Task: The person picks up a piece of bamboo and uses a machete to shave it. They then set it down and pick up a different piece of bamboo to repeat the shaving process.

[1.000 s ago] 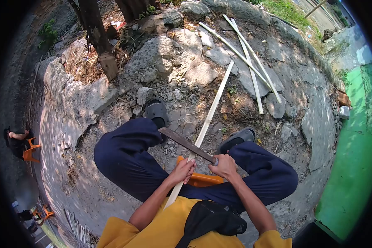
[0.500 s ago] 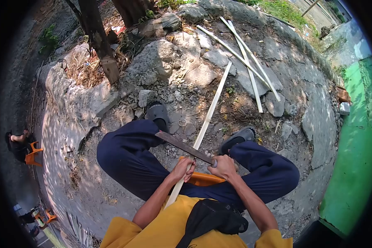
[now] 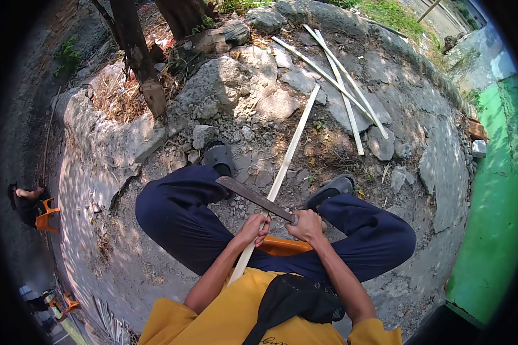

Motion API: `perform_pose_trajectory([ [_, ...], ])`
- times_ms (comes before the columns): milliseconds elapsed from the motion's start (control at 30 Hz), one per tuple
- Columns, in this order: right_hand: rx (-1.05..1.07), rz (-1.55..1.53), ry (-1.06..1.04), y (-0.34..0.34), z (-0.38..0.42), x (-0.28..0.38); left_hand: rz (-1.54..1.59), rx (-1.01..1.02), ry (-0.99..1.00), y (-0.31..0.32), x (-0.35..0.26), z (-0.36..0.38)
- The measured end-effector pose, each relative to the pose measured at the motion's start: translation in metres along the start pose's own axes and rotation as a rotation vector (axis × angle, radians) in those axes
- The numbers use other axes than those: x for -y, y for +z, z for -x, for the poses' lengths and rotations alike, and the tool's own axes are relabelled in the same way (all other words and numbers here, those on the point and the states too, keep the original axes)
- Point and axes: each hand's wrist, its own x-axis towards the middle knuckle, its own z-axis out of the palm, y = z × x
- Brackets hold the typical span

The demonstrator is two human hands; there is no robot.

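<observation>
A long pale wooden strip (image 3: 286, 163) slants from my lap out over the rubble. My left hand (image 3: 252, 230) is wrapped round it near its lower end. In my right hand (image 3: 307, 226) is the handle of a machete (image 3: 256, 199), its dark blade pointing left. The blade crosses the strip just beyond my left hand and appears to rest on it. Most of the machete's handle is hidden by my fingers. Between my thighs shows part of an orange seat (image 3: 283, 246).
Several more pale strips (image 3: 342, 92) lie crossed on broken concrete ahead. Tree trunks (image 3: 137, 52) and rocks (image 3: 213, 80) stand at the upper left. A green wall (image 3: 483, 230) borders the right. Far left, a person (image 3: 27, 204) sits on an orange chair (image 3: 48, 217).
My right hand and the machete have moved slightly up and left, the blade now a little nearer the far part of the strip. My left hand keeps its grip.
</observation>
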Motion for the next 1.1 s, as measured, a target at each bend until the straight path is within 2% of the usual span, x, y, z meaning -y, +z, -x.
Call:
perform_pose_trajectory([
  [200, 0.018, -0.066, -0.018, -0.006, 0.008, -0.002, -0.049, -0.020, -0.035, 0.007, -0.005, 0.010],
  [300, 0.053, -0.087, -0.002, -0.013, 0.013, 0.000, 0.051, -0.025, -0.104, 0.016, -0.006, 0.026],
  [367, 0.073, -0.106, 0.005, -0.015, 0.012, 0.001, 0.117, -0.152, -0.151, 0.030, -0.010, 0.042],
  [533, 0.043, -0.151, 0.014, -0.007, 0.015, -0.004, -0.160, -0.082, -0.178, 0.025, -0.004, 0.056],
  [667, 0.086, -0.122, 0.032, -0.014, 0.015, -0.002, -0.114, -0.023, -0.192, 0.019, -0.001, 0.060],
  [767, 0.090, -0.142, 0.026, -0.013, 0.014, -0.002, -0.074, -0.031, -0.159, 0.026, -0.013, 0.077],
  [833, 0.048, -0.177, 0.016, -0.011, 0.012, -0.002, -0.093, -0.009, -0.003, 0.027, -0.029, 0.090],
  [900, 0.020, -0.212, -0.005, -0.010, 0.009, -0.001, -0.106, 0.091, 0.070, 0.024, -0.056, 0.100],
  [967, -0.021, -0.296, -0.015, -0.019, 0.003, 0.002, -0.212, 0.203, 0.137, 0.018, -0.087, 0.108],
  [1033, -0.090, -0.442, -0.067, -0.022, -0.001, 0.000, -0.152, 0.289, 0.254, 0.015, -0.117, 0.115],
  [1100, -0.140, -0.587, -0.043, -0.022, -0.004, -0.005, -0.151, 0.266, 0.326, 0.026, -0.150, 0.122],
])
